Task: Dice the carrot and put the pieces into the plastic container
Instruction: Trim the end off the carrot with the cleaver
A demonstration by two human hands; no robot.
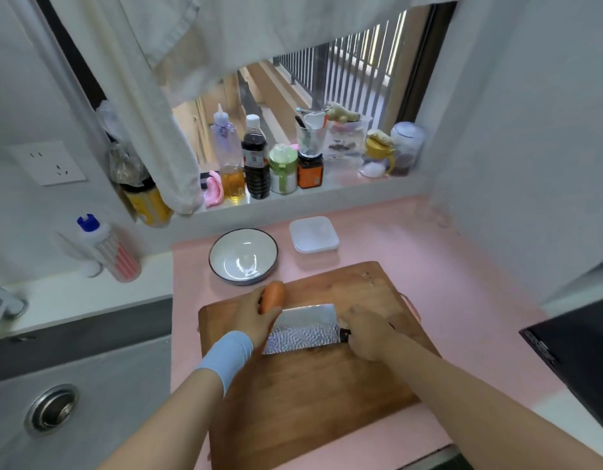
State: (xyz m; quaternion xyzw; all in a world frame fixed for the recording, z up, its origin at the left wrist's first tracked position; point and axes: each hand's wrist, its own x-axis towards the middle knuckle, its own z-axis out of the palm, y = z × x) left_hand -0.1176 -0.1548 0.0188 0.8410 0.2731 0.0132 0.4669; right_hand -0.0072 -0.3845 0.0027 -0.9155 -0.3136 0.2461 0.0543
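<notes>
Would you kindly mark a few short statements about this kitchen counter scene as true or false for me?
1. The left hand grips the orange carrot on the wooden cutting board. True.
2. The right hand holds a pair of scissors. False: it grips the handle of the hammered steel cleaver.
3. Diced carrot pieces fill the white dark-rimmed bowl. False: the bowl is empty, and no cut pieces show anywhere.
4. The white square plastic container sits on the pink counter beyond the board. True.
</notes>
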